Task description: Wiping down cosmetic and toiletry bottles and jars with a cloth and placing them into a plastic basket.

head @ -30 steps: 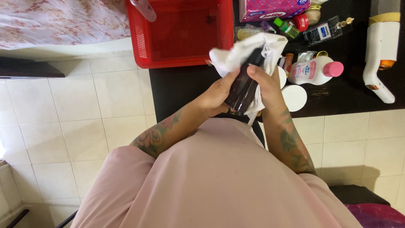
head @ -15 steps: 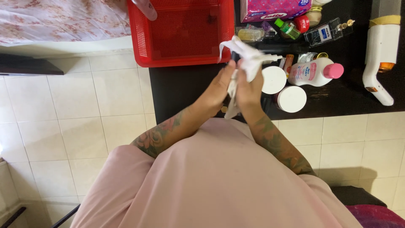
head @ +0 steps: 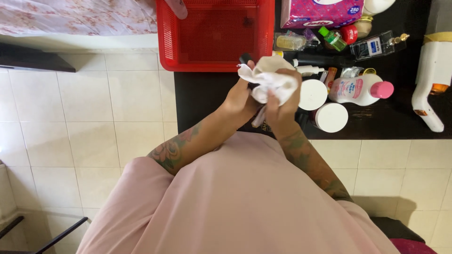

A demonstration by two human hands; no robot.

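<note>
My left hand (head: 239, 99) grips a dark bottle (head: 245, 59) whose black top pokes out above my fingers. My right hand (head: 281, 107) presses a crumpled white cloth (head: 268, 81) around that bottle, so most of the bottle is hidden. Both hands hover over the near edge of a black table (head: 197, 96), just in front of a red plastic basket (head: 214, 33).
Right of my hands stand two white round lids (head: 312, 94) (head: 331, 117), a white bottle with a pink cap (head: 360, 89), small bottles, a pink tissue box (head: 320, 11) and a white appliance (head: 431, 80). Pale floor tiles (head: 84, 117) lie to the left.
The cloth was spread over the upright dark bottle; it is now bunched tight in my right hand. Both hands have shifted slightly up toward the basket.
</note>
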